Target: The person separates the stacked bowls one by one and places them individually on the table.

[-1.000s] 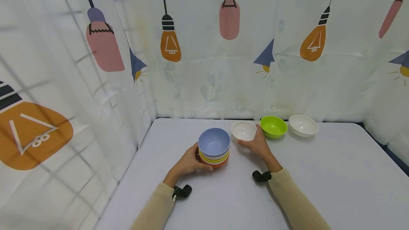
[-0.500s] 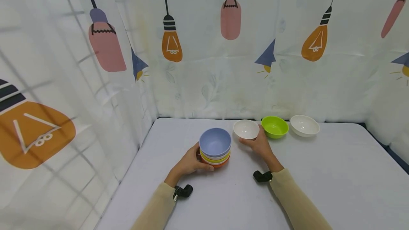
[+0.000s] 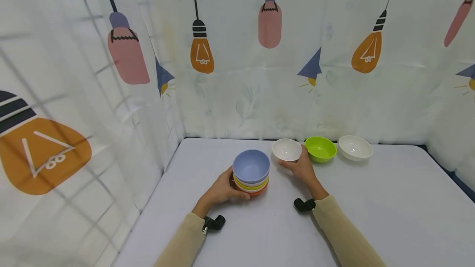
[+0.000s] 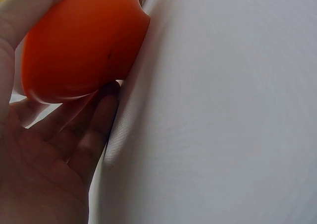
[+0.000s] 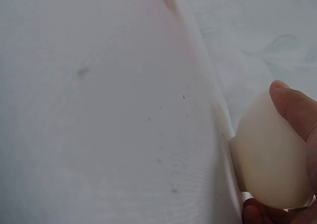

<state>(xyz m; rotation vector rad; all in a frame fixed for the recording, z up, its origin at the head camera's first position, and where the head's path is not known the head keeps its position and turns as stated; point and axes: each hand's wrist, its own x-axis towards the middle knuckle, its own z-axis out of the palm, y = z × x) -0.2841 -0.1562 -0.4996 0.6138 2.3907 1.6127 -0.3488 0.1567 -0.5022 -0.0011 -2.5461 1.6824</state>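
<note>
Head view: the stack of bowls (image 3: 251, 173) stands upright on the left-centre part of the table (image 3: 371, 213), a blue bowl (image 3: 251, 165) on top, white and yellow rims under it, and an orange bowl (image 4: 84, 50) at the bottom. Just beyond it and to its right, near but apart, sits a small white bowl (image 3: 286, 150), mouth up. Your left hand (image 3: 224, 189) is curved round the stack's left side, parted only as wide as the bowls, thumb and fingers gripping it low. Your right hand (image 3: 302, 169) holds the small white bowl from its right and near side, thumb and fingers spread to its width. To the right of that hand, a green bowl (image 3: 320, 149) and a wider white bowl (image 3: 355, 148) stand side by side near the table's far edge. Your beige sleeves (image 3: 182, 240) reach in from below; a curtain (image 3: 230, 106) printed with hanging lamps rises behind.
</note>
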